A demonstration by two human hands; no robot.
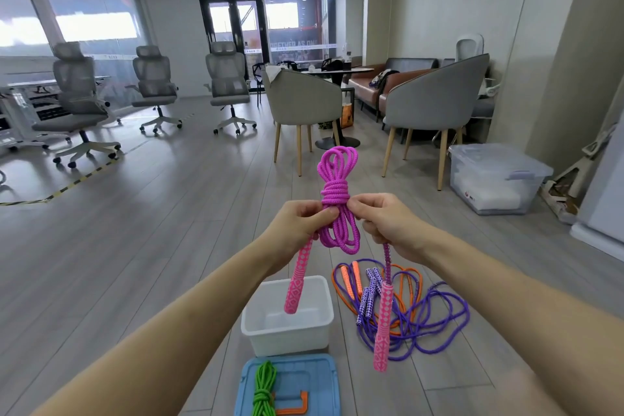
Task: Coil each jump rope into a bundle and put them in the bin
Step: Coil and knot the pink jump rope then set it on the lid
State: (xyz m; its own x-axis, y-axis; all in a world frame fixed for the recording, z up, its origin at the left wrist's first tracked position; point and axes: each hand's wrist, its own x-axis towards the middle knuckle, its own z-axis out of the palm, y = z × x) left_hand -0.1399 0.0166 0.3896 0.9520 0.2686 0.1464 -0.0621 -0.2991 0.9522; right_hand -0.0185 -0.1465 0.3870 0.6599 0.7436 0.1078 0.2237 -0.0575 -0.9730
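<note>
Grey wood-look flooring (135, 246) runs out ahead of me to three grey office chairs (226, 84) by the windows and two tub chairs (435, 101) round a small table; a clear storage box (496, 176) sits off to the right. Both my arms are out front, holding the pink jump rope (336, 192) up at chest height; it's coiled into a bundle, loops standing up above my fists and hanging down between them, several turns wrapped tight round the middle. My left hand (300, 223) has its fingers curled, pinching the bundle just under the wrap; one pink handle (297, 284) hangs from it, its tip over the white bin (287, 341). My right hand (385, 216) pinches the other side of the wrap, fingers curled; the second pink handle (383, 324) dangles lower, in front of the loose ropes. The bin sits on the floor right below my hands, nothing in it that I can see. Count them: one pink rope in hand; one orange rope (341, 290) and one purple rope (449, 321) lying tangled together, uncoiled, just right of the bin, two handles each; one green rope (263, 388) already bundled, lying on the blue lid (317, 378) nearest me, beside an orange clip (297, 409). That's four ropes, one bin.
</note>
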